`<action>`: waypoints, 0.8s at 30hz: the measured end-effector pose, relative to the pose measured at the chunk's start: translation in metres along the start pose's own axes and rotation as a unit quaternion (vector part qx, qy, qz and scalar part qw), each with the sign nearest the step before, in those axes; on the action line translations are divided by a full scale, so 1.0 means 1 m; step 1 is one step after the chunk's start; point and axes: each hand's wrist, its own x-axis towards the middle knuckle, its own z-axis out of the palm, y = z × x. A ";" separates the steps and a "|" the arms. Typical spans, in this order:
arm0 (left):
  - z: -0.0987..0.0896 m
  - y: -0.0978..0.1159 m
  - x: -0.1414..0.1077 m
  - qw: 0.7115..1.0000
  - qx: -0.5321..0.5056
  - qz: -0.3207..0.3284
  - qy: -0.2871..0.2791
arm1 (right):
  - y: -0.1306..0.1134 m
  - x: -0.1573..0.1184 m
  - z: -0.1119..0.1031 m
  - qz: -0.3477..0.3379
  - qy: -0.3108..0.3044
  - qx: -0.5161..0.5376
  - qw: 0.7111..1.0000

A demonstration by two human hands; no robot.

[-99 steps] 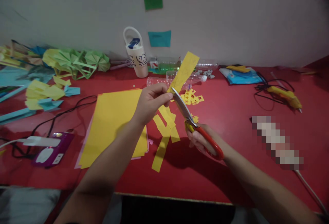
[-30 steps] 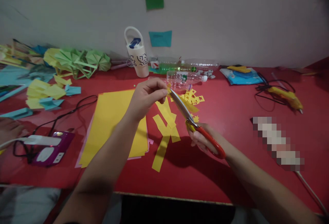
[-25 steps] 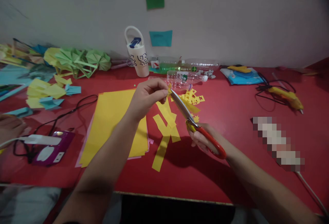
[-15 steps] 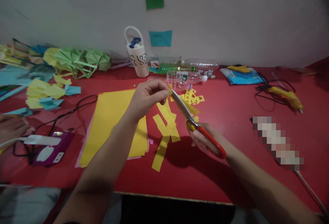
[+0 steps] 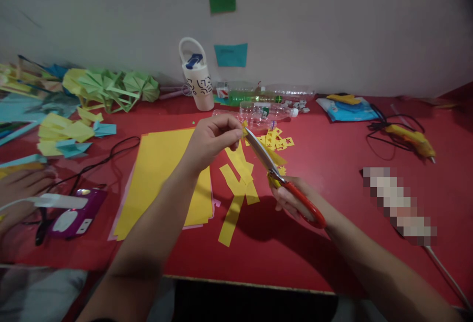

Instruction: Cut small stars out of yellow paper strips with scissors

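My left hand (image 5: 218, 137) is closed in a pinch on a small yellow paper piece (image 5: 244, 126), which shows at the fingertips. The tips of red-handled scissors (image 5: 305, 204) reach that piece, their blades together or nearly so. My right hand (image 5: 290, 199) is wrapped round the scissors' handles, with a bit of yellow also showing by the fingers. Below the blades lie yellow paper strips (image 5: 232, 218), some crossing each other. Small yellow squares with star cut-outs (image 5: 275, 137) lie in a heap behind the scissors. Left of the strips is a stack of yellow sheets (image 5: 158, 179) over pink ones.
Clear plastic bottles (image 5: 266, 111) and a white tumbler (image 5: 199, 85) stand or lie by the wall. A yellow glue gun (image 5: 410, 140) and blue packet (image 5: 347, 109) are at right. Another person's hand (image 5: 25, 189) is at left near a purple power strip (image 5: 77, 213).
The other person's hand at the left has moved further into view, and the black cord by it has shifted. My hands and the scissors have stayed almost still.
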 end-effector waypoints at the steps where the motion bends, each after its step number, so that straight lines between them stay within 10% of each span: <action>1: 0.000 0.000 0.000 1.000 -0.001 0.001 -0.002 | 0.000 0.000 0.000 0.004 0.001 -0.003 1.000; 24: 0.001 0.003 0.000 0.998 -0.016 -0.026 -0.046 | 0.006 0.001 0.002 0.036 0.036 -0.002 0.999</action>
